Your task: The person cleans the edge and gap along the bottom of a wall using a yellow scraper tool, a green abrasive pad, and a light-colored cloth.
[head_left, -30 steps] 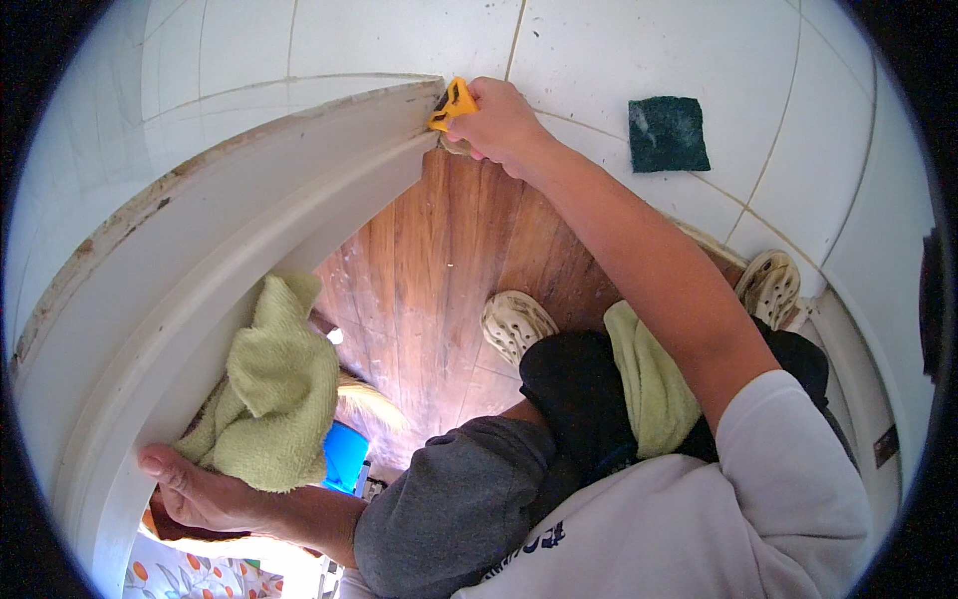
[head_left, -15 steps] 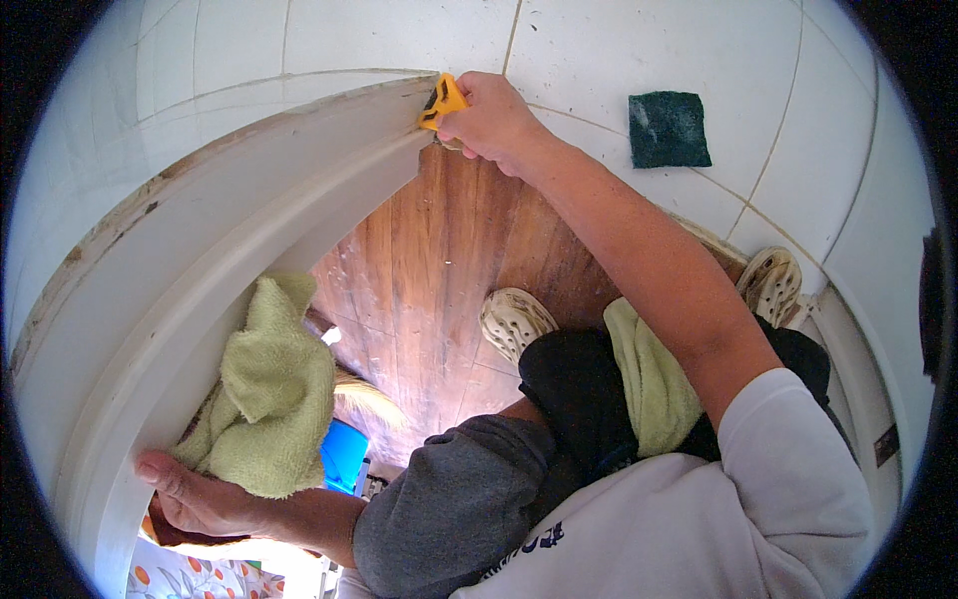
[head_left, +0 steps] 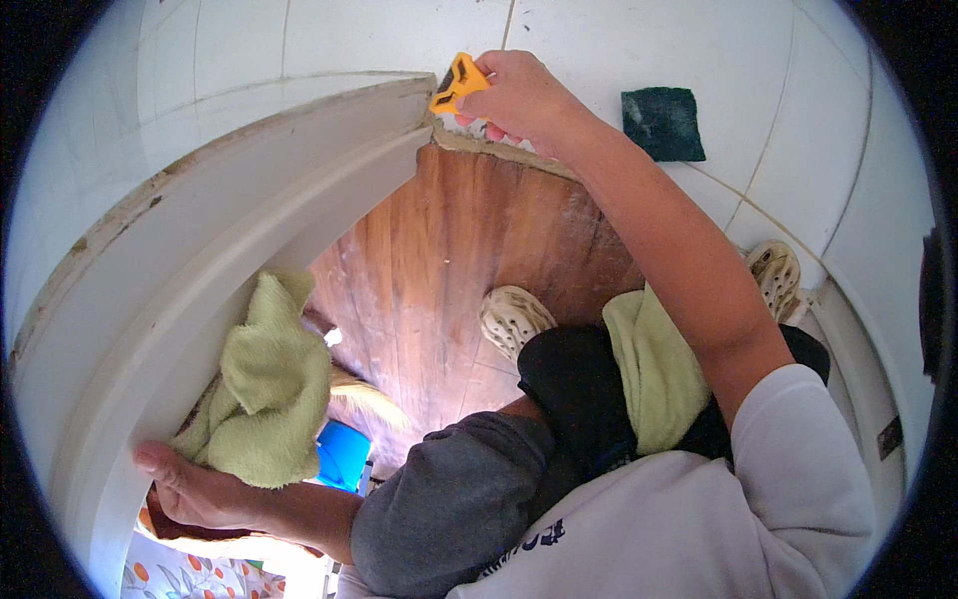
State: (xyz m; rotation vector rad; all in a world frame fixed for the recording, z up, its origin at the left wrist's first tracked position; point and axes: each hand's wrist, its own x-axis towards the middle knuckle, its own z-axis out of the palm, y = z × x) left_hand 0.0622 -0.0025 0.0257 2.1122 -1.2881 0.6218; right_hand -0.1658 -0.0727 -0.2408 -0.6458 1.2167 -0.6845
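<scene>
My right hand (head_left: 529,105) is closed round a yellow scraper (head_left: 459,84) with black markings. It is held over the white tiles, next to the end of the white door frame (head_left: 299,180), where tile, frame and wooden floor meet. My left hand (head_left: 205,496) rests by the frame at lower left, its thumb stretched out against the white surface. Its other fingers are mostly hidden. A crumpled light green towel (head_left: 274,389) hangs just above that hand, beside the frame. A dark green scouring pad (head_left: 663,124) lies on the tiles, right of my right hand.
Brown wooden floor (head_left: 449,240) borders the white tiles (head_left: 559,30) along a rough, dirty edge (head_left: 499,150). My feet are in beige clogs (head_left: 514,319). Another light green cloth (head_left: 654,379) lies over my leg. Broom-like bristles (head_left: 369,399) and a blue object (head_left: 342,454) are at lower left.
My right hand has moved up and slightly right with the scraper, which has come away from the frame's corner. The rough floor edge beneath now shows. My left hand stays in place.
</scene>
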